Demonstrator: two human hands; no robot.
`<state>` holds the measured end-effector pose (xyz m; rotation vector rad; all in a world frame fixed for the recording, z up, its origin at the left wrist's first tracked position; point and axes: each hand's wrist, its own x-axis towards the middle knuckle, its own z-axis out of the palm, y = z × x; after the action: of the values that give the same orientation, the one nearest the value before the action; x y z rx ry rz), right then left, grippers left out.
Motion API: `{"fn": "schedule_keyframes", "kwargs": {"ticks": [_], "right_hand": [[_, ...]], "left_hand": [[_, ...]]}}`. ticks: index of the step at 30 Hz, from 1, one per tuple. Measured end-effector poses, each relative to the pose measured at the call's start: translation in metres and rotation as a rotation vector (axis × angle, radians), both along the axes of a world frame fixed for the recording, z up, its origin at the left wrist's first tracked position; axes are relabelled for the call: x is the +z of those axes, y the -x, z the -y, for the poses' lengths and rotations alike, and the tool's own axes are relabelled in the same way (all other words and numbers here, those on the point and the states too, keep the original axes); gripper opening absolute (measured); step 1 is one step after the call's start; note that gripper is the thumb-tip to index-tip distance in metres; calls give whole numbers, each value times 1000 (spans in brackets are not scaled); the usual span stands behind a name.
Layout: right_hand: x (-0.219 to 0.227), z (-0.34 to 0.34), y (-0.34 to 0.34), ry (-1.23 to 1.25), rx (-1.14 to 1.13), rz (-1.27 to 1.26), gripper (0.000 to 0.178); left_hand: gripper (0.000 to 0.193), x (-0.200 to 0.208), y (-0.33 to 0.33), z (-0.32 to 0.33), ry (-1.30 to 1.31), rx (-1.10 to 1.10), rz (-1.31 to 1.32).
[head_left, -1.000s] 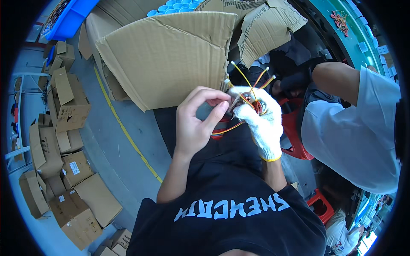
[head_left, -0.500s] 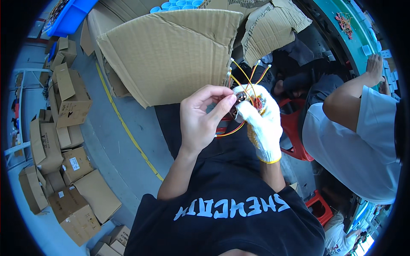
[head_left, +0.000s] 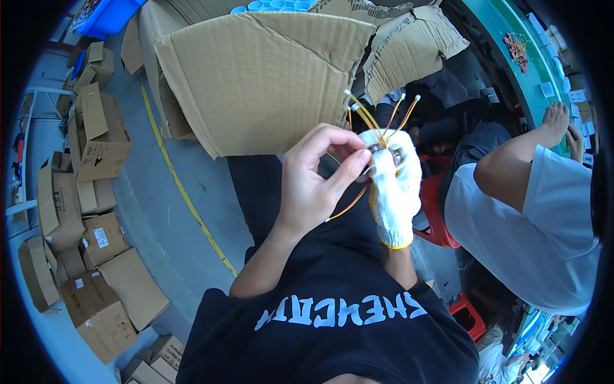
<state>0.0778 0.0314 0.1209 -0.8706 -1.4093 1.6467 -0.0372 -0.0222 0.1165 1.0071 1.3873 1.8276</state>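
The left hand (head_left: 314,173) has shifted rightward; it and the gloved right hand (head_left: 393,185) grip wired parts (head_left: 374,148), most wires (head_left: 364,114) stretching lengthwise away from the person.

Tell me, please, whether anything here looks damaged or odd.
The smaller cardboard flap beyond the gloved right hand looks damaged: its edges are ragged and torn. Also, the left hand is bare, an odd mismatch.

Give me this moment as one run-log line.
left hand: bare, at wired parts | right hand: white-gloved, holding them | wires: yellow, red | ahead: cardboard flap
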Motion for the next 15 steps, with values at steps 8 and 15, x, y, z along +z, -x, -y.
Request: {"fn": "schedule_keyframes", "kwargs": {"ticks": [8,15], "right_hand": [[-3,10,18,-128,-114,-83,14],[-12,-1,14,16,-92,-195,15]], "left_hand": [[14,1,-12,-5,-8,84,80],[16,4,-20,-10,-22,105,268]]}}
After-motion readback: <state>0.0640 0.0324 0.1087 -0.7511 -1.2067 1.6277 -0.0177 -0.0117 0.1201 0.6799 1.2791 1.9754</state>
